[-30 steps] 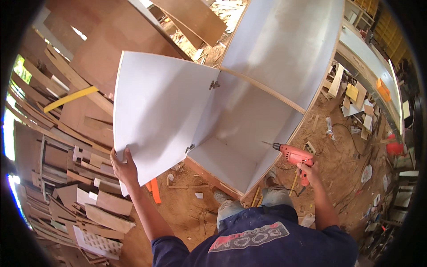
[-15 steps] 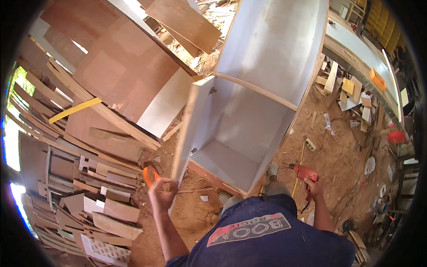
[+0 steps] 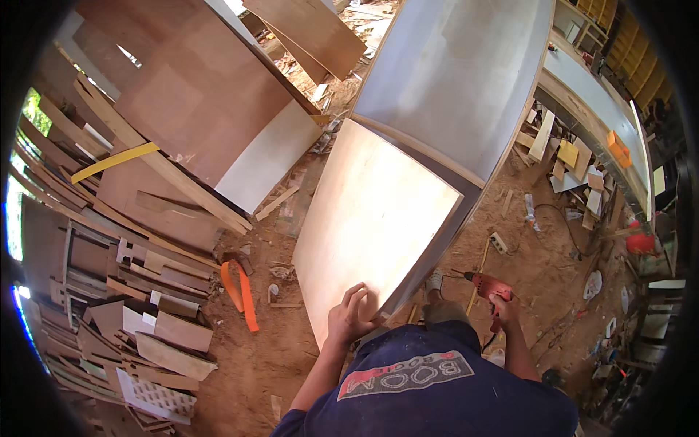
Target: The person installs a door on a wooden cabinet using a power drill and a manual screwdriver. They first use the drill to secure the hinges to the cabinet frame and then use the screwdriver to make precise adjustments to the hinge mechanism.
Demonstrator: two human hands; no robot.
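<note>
A pale wooden cabinet door [image 3: 382, 218] stands mostly across the lower opening of a tall cabinet [image 3: 451, 80] with grey-white inner faces. Beside its right edge a dark gap shows, so it is not fully closed. My left hand [image 3: 349, 315] rests against the outer face at the near end of this door, fingers bent and apart. Off to the right, my right hand [image 3: 504, 312] is wrapped round the handle of a red power drill [image 3: 489, 285]. The drill's bit points left, towards the cabinet's near end, and touches nothing.
An orange strap-like band [image 3: 242, 295] lies on the dirt floor left of the door. Brown panels [image 3: 175, 95] and stacked offcuts [image 3: 171, 331] fill the left side. To the right are a power strip [image 3: 499, 242], a cable, wood scraps [image 3: 575, 156] and a red bucket [image 3: 641, 239].
The door has swung from standing open at the left to lying mostly over the opening. My left hand has moved right with it. The drill remains in my right hand, shifted slightly left.
</note>
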